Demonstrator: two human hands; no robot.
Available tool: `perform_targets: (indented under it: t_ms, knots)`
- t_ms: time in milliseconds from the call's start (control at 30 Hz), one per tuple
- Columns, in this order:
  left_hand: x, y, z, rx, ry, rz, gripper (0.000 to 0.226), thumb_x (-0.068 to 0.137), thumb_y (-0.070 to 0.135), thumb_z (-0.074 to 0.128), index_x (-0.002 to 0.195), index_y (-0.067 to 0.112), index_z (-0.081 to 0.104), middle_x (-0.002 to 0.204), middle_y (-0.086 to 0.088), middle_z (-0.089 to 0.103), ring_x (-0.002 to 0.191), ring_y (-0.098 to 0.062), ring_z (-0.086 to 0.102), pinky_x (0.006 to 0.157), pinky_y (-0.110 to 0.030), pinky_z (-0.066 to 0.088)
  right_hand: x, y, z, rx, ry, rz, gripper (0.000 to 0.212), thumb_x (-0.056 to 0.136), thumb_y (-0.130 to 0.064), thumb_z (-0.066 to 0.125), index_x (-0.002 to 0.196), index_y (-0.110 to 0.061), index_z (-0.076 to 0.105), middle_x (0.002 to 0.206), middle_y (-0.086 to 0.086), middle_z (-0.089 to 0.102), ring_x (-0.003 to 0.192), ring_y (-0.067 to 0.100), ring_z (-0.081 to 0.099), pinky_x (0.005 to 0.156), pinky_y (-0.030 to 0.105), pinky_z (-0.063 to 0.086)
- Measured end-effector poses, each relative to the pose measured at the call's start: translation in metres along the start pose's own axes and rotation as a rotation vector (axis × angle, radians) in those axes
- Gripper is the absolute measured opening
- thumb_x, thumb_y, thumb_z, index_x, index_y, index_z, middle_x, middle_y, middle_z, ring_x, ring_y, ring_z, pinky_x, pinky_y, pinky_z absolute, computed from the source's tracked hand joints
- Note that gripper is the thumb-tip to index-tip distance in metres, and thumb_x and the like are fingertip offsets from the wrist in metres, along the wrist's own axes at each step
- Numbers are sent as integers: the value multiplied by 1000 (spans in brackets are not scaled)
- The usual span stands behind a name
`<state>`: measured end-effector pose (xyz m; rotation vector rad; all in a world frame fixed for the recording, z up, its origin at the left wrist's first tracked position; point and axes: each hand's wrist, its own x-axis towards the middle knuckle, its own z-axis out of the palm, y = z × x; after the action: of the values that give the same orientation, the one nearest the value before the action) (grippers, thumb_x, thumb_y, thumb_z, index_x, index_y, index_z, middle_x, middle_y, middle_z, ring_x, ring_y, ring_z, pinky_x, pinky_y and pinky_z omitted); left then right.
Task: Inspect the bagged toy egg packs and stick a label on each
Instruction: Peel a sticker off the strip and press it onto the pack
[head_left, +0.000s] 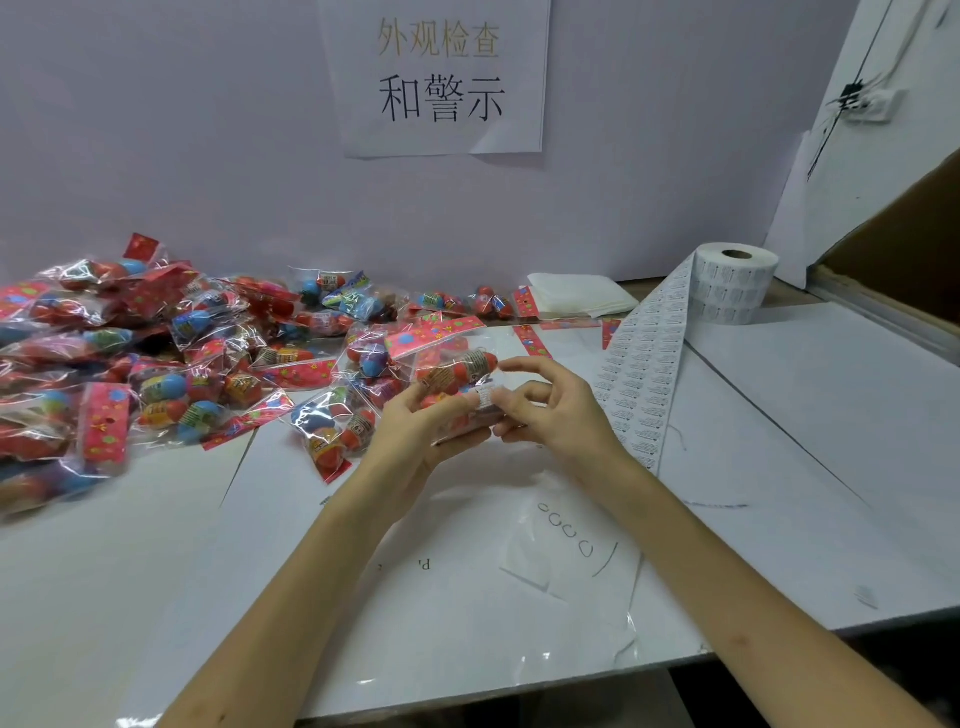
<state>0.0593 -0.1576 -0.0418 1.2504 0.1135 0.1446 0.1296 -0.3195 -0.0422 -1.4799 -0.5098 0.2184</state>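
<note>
left hand (415, 434) grips egg pack (457, 371) | right hand (553, 410) pinches label (485, 398) (white)

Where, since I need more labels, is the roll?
In the head view, the label roll stands far right on the table, beside the folded white cloth, its strip trailing toward the right hand.

- Paper sign (439, 78) on wall, 2 lines: "外观检查" in faded tan on top, "和警示" in bold black below.
- Table cover (467, 613): one mirrored "P" is printed near centre. Four hand-drawn loops like "0000" and a slash are marked to its right.
- Label roll (735, 286) & unrolled label strip (644, 374): rows of fine print, too small to be read.
- Small white label (485, 400) on held egg pack (457, 374): print lines seen, not legible.
- Egg pile (156, 364): band print blurred; one digit, "6" or "9", is made out on a front egg (359, 428).
</note>
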Motion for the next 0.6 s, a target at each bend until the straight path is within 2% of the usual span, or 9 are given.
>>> perform_targets:
  t_ms: [133, 233, 300, 367, 500, 600]
  knots:
    - [0, -1, -1, -27, 9, -35, 37, 94, 8, 69, 129, 0, 61, 116, -21, 74, 109, -34, 72, 92, -42, 61, -1, -1, -2, 19, -9, 0, 30, 95, -2, 66, 123, -11, 62, 72, 9, 69, 65, 21, 72, 63, 29, 58]
    - [1, -1, 0, -36, 19, -31, 37, 93, 5, 68, 129, 1, 61, 115, -20, 74, 107, -33, 73, 88, -40, 62, -1, -4, -3, 64, -14, 63, 25, 98, -6, 61, 122, -14, 64, 81, 12, 70, 66, 23, 71, 64, 30, 57]
    - [1, 0, 0, -37, 24, -26, 38, 92, 4, 69, 128, 2, 61, 115, -20, 74, 107, -35, 73, 88, -41, 62, 0, -5, -3, 61, -8, 82, 19, 99, -14, 63, 118, -16, 66, 84, 10, 73, 66, 22, 70, 64, 31, 56]
    - [0, 0, 1, -27, 3, -16, 39, 90, 7, 72, 128, 5, 61, 113, -19, 75, 107, -35, 73, 86, -39, 62, -1, -5, -2, 19, 0, 49, 16, 96, -20, 69, 112, -18, 69, 79, 3, 72, 64, 19, 68, 64, 30, 56]
    - [-2, 1, 3, -18, -32, -12, 51, 84, 21, 79, 130, 7, 63, 118, -18, 74, 109, -34, 73, 85, -37, 62, -2, -3, 0, -89, 21, -25, 14, 91, -19, 76, 102, -24, 70, 71, -1, 68, 61, 15, 66, 61, 27, 56]
    - [-2, 2, 3, 0, -15, -18, 48, 86, 27, 77, 128, 8, 65, 119, -16, 74, 109, -33, 73, 87, -38, 62, -2, -2, 0, -110, 12, -45, 13, 91, -18, 76, 100, -24, 70, 68, -7, 68, 60, 14, 66, 61, 27, 57]
